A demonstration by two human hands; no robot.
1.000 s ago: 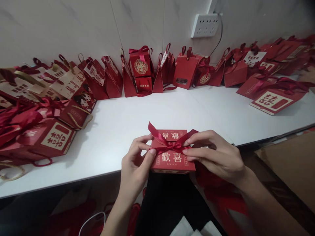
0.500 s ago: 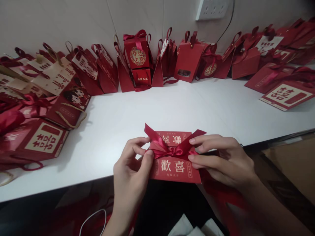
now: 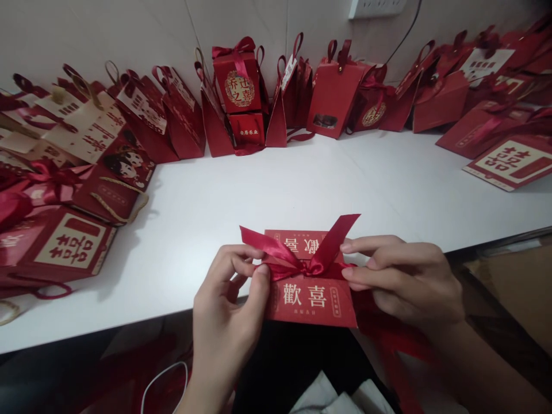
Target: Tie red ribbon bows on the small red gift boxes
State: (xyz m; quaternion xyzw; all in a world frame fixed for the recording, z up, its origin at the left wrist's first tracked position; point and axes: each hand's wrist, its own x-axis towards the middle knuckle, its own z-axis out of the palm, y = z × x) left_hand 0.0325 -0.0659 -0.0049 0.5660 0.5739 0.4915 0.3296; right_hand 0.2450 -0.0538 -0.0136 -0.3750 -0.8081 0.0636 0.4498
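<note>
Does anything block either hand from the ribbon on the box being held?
Nothing visible does. The left hand pinches the ribbon at its left end, the right hand at its right, and the knot lies uncovered between them on the box.

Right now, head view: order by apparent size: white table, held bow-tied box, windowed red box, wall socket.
1. White table
2. Held bow-tied box; nearer the camera, so true size unsure
3. Windowed red box
4. Wall socket, visible part only; cut by frame top
</note>
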